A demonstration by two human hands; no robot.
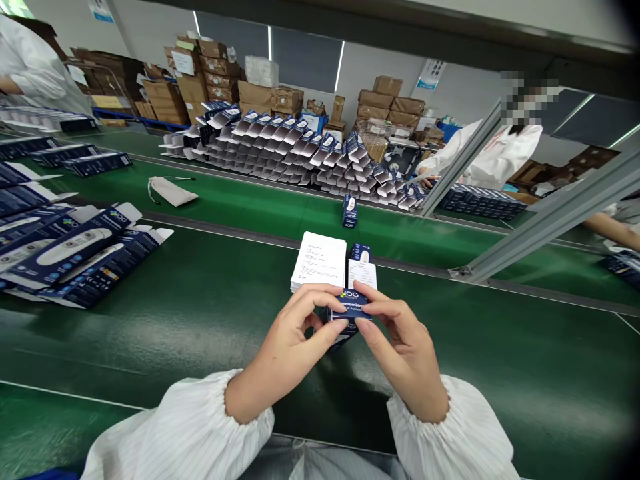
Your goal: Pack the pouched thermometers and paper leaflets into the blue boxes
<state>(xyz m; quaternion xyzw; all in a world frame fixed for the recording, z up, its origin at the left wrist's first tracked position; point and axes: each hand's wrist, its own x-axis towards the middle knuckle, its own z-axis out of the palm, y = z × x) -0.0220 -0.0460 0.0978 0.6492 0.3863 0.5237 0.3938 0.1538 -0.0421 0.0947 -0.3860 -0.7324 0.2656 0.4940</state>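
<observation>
Over smooth green counter [200, 313], left hand [290, 340] and right hand [405, 353] both pinched shut around small glossy navy cardboard box [350, 305], flat white paper leaflet stack [320, 260] just beyond

A small dark-blue printed cardboard box [350, 308] with a slightly glossy coat is held between the left hand [290, 340] and right hand [400, 347]. Matt white paper leaflets [320, 261] are stacked just behind it. The smooth green belt surface [200, 313] is seen with a dull sheen. Brushed grey metal rails [550, 213] are noted. An off-white cloth drawstring pouch [170, 191] looks soft and matt. White striped fabric sleeves [190, 427] are worn.
</observation>
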